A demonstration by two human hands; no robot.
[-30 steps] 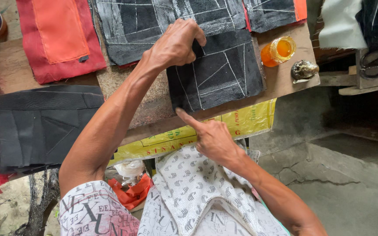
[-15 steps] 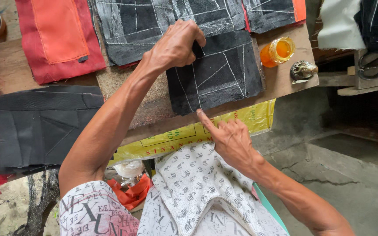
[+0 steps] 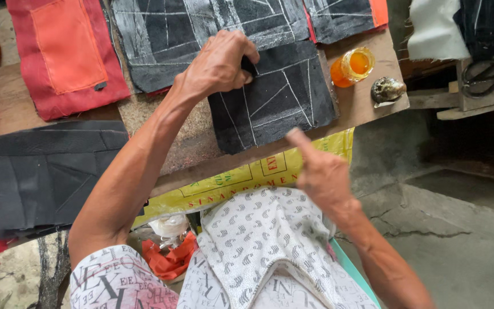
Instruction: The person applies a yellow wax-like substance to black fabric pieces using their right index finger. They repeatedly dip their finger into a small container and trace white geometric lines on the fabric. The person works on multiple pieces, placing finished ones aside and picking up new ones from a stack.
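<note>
My left hand point(image 3: 219, 64) rests on the upper left corner of a black fabric piece point(image 3: 284, 100) marked with white chalk lines, its fingers closed on a small dark object that I cannot make out. The piece lies flat on the wooden worktable point(image 3: 361, 103). My right hand point(image 3: 322, 171) hovers below the table's front edge, index finger pointing up toward the piece's lower edge, holding nothing.
More chalk-marked black pieces point(image 3: 172, 34) lie behind. A red and orange piece point(image 3: 67, 54) is at the left, a black stack point(image 3: 47, 171) nearer me. An orange-filled jar point(image 3: 351, 66) and a shell-like lump point(image 3: 387, 90) stand right. Scissors point(image 3: 481, 77) lie at the far right.
My right hand has moved rightward and slightly up, its index finger still extended. My left hand stays on the black piece.
</note>
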